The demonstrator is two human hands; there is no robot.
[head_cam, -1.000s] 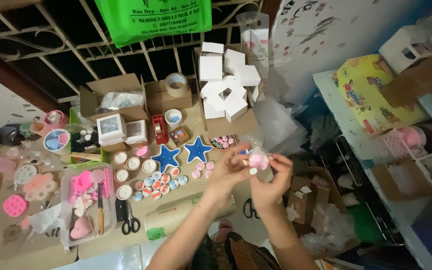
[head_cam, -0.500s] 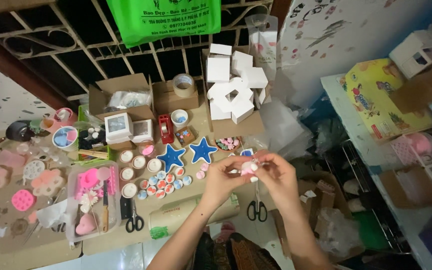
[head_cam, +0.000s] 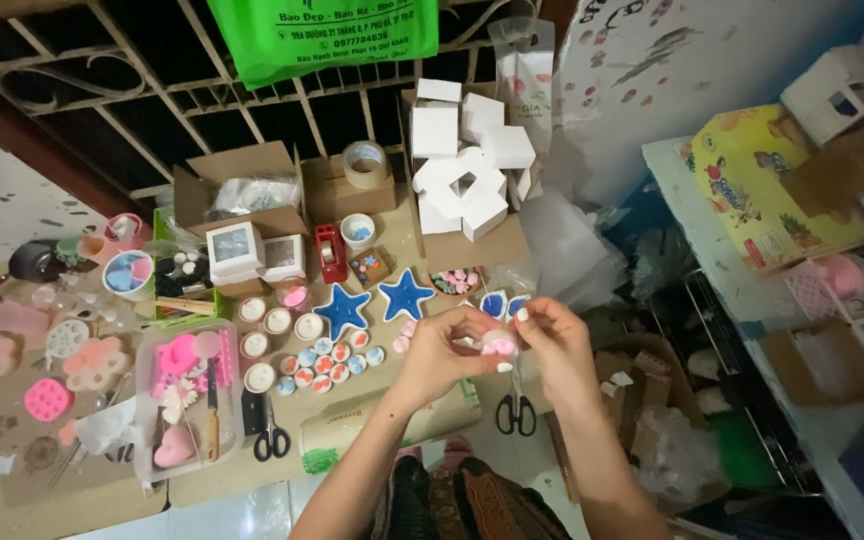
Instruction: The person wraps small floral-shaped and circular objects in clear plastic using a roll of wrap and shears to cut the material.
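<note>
Both hands meet over the front edge of the work surface and pinch 1 small pink round piece (head_cam: 499, 346) between them. The left hand (head_cam: 442, 350) closes its fingertips on the piece from the left; the right hand (head_cam: 552, 340) closes thumb and forefinger on it from the right and above. What the piece is made of cannot be told at this size. Directly below the grip lie black-handled scissors (head_cam: 515, 412). Just left of the grip sit 2 blue star-shaped dishes (head_cam: 372, 303), with a cluster of small round pots (head_cam: 327, 360) below them. Beyond the grip, further from the person, stands a stack of white boxes (head_cam: 464, 165) and a roll of tape (head_cam: 364, 163). Well left of the grip are a clear tray of pink items (head_cam: 184, 395) and a 2nd pair of scissors (head_cam: 270, 436).
</note>
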